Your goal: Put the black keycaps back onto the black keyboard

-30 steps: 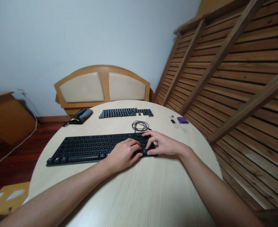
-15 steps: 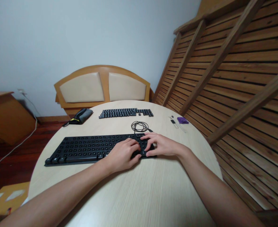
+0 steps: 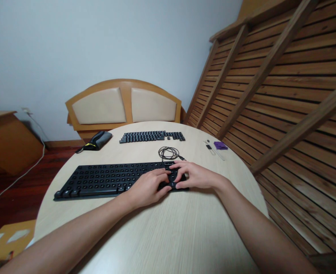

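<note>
On a round, pale wood-grain table [image 3: 168, 232], a long, black plastic keyboard [image 3: 107, 177] lies before rows of small dark-grey keycaps [image 3: 142, 136]. Left hand [image 3: 149, 185] and right hand [image 3: 195, 175], just apart, curl over its right end, grips unclear, seemingly fitting keys; the next move likely needs precise pressure.

Rnd tbl [image 3: 173, 236] w/ kbd [image 3: 99, 179], keycaps [image 3: 142, 137], cable [image 3: 168, 158]
</note>
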The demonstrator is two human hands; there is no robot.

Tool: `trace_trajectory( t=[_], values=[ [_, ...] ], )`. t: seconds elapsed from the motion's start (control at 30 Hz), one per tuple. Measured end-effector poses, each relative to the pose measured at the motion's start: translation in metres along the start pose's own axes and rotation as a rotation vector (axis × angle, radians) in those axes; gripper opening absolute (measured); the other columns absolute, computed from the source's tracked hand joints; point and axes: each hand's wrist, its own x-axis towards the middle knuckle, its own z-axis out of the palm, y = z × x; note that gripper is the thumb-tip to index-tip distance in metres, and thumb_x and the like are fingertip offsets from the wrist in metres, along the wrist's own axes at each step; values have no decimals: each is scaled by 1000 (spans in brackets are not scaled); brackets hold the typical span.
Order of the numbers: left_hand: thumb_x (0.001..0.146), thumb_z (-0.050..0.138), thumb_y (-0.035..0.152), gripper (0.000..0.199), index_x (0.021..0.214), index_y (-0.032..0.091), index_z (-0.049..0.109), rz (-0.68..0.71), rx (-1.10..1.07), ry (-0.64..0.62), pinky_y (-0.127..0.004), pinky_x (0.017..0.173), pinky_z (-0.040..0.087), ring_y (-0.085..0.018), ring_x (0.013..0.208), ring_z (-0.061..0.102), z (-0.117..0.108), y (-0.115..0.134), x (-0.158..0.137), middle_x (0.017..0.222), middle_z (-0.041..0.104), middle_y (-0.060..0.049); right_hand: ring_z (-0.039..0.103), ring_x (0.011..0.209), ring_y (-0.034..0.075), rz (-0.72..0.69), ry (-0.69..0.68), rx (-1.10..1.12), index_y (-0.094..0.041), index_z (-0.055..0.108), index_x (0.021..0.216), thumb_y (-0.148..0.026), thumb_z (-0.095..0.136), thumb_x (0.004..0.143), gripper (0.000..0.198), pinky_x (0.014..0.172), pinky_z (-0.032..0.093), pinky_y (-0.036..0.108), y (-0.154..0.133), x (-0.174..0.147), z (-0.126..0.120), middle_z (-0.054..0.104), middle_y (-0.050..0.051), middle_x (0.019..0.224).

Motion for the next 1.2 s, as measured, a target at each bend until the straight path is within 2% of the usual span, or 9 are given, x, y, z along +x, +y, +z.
trace_trajectory(
  t=[0.23, 0.57, 0.97, 1.2],
  values=[
    [96, 61, 33, 17, 97, 18, 68, 22, -32, -2, -44, 106, 50, -27, 123, 61, -2, 0, 2, 127, 69, -11, 44, 139, 31, 26, -8, 14, -23, 79, 82, -40, 82, 77, 18, 118, 28, 51, -1, 0, 0, 58, 10, 143],
    [96, 60, 33, 17, 95, 18, 69, 14, -45, -3, -42, 102, 52, -27, 117, 64, -3, 2, 3, 123, 69, -11, 44, 139, 31, 65, -6, -53, -22, 77, 81, -32, 79, 76, 11, 117, 31, 48, -12, 0, 1, 59, 11, 142],
    [95, 62, 31, 16, 96, 17, 69, 4, -33, -9, -42, 101, 53, -27, 116, 64, -2, 2, 2, 123, 69, -11, 39, 144, 30, 76, -9, -53, -22, 76, 82, -27, 77, 77, 8, 117, 29, 48, -12, 0, 3, 60, 10, 141],
    [95, 62, 32, 16, 94, 17, 69, 5, -41, 0, -41, 99, 53, -27, 115, 65, -2, 3, 3, 123, 69, -11, 43, 141, 29, 77, -9, -55, -22, 76, 80, -26, 77, 76, 7, 117, 31, 44, -14, 1, 3, 63, 10, 138]
  ],
)
